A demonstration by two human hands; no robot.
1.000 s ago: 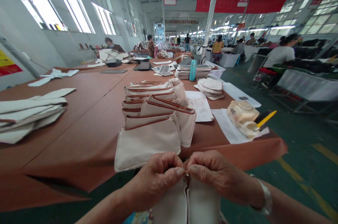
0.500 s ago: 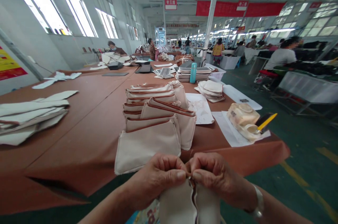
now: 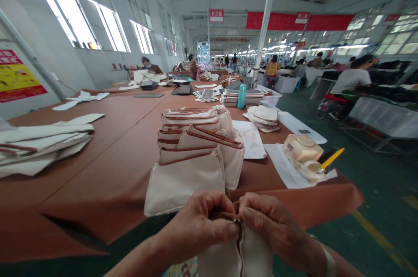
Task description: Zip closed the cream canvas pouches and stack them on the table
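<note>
My left hand (image 3: pixel 209 222) and my right hand (image 3: pixel 266 220) meet at the front of the view, both closed on the top end of a cream fabric piece (image 3: pixel 256 253). A brown-edged slit runs down the middle of the piece between my hands. The left thumb lies along the top of the slit, and the right thumb and fingers pinch the brown edge beside it. Just beyond my hands, a row of cream pouches with brown edging (image 3: pixel 187 177) stands on the brown-covered table (image 3: pixel 120 172).
Cream pieces (image 3: pixel 42 142) lie at the left. On the right are a stained container (image 3: pixel 302 148), a yellow-handled tool (image 3: pixel 332 159), paper sheets and a small cream stack (image 3: pixel 263 116). A turquoise bottle (image 3: pixel 241 96) stands farther back. Other people sit in the background.
The camera view has shifted, so the room appears slightly lower and farther right. My left thumb has moved right, over the top of the slit, and my right thumb has risen a little.
</note>
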